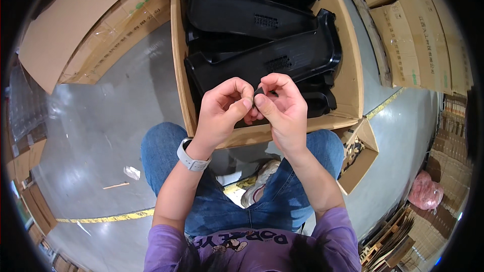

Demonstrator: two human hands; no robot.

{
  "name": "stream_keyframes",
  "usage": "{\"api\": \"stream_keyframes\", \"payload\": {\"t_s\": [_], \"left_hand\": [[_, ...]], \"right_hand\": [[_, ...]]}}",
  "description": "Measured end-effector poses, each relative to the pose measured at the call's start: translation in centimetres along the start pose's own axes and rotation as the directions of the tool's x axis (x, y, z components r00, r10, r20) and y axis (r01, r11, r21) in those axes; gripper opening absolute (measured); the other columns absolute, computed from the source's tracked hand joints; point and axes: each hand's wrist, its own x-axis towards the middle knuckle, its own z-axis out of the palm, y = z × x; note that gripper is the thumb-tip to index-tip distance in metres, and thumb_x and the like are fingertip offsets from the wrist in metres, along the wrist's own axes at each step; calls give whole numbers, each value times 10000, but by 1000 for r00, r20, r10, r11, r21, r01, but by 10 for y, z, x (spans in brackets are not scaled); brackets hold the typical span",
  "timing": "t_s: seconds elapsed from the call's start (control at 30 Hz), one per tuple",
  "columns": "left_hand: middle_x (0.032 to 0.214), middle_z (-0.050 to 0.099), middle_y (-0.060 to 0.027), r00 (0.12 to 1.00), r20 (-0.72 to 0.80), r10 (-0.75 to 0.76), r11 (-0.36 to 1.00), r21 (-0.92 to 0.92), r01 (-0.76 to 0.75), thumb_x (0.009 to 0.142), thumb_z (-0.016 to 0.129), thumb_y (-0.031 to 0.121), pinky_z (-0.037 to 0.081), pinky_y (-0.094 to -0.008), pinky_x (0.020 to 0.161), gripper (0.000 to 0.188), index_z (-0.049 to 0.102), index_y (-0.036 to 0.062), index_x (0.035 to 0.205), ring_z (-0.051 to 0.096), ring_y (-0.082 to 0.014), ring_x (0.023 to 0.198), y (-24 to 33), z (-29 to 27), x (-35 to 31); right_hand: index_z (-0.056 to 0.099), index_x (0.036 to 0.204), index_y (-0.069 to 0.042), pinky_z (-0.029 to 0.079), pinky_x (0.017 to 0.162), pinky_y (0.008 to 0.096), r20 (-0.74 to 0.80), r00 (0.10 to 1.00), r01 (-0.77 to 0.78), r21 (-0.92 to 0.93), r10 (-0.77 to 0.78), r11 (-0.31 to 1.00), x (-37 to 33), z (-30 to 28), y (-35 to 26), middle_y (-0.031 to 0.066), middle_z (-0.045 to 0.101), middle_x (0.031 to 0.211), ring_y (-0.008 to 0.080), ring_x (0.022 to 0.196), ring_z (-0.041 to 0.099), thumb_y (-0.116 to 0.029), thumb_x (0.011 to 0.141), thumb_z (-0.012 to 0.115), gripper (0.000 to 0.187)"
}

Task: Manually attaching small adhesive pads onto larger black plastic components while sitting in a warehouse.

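My left hand [226,110] and my right hand [283,111] meet over the near part of an open cardboard box [357,70]. Between my fingertips is a small black piece [259,92], pinched by the right thumb and fingers. The left thumb and forefinger are pressed together right beside it, and whether they grip it too is hard to see. Its exact kind is too small to make out. Beneath and beyond my hands, large black moulded plastic parts [229,16] with small grilles lie stacked in the box.
By my right knee stands a small open carton [364,157] with small dark and light pieces inside. Large cardboard cartons stand at the left [118,32] and right [416,35]. A pink plastic bag [426,191] and flattened cardboard [390,244] lie at the right. Litter [132,173] is on the floor.
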Motion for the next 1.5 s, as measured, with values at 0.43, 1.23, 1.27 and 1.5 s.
{"api": "stream_keyframes", "payload": {"t_s": [0.43, 1.23, 1.27, 1.5], "left_hand": [[842, 526, 8, 989, -50, 141, 971, 199, -129, 900, 570, 87, 480, -203, 628, 74, 528, 26, 905, 517, -53, 728, -2, 14, -3], [1008, 631, -111, 952, -304, 27, 999, -29, -37, 875, 591, 39, 516, -269, 781, 43, 564, 20, 848, 600, -117, 853, -22, 5, 1], [1008, 631, -111, 952, -305, 28, 999, -29, -38, 875, 591, 39, 516, -269, 781, 43, 564, 20, 848, 600, -117, 853, -22, 5, 1], [976, 627, -68, 964, -264, -10, 997, -71, -9, 883, 613, 62, 509, -252, 783, 103, 597, 20, 976, 599, -112, 849, -23, 10, 2]], "right_hand": [[647, 920, 29, 537, 644, 227, 89, 965, 260, -378, -245, 889, -3, -9, -10, 77, 613, 892, 134, 746, 648, -27, 836, 650, 101], [646, 924, 20, 501, 605, 210, -1, 988, -150, -136, 151, 979, -2, -15, -3, 49, 633, 767, 89, 629, 593, -96, 899, 587, 132], [643, 918, 21, 499, 601, 208, -8, 989, -147, -135, 148, 980, -3, -15, -2, 48, 631, 763, 89, 622, 591, -96, 900, 586, 131], [633, 910, 19, 493, 586, 206, -42, 990, -139, -123, 135, 983, 0, -17, -1, 39, 618, 739, 85, 599, 582, -103, 904, 579, 133]]}}
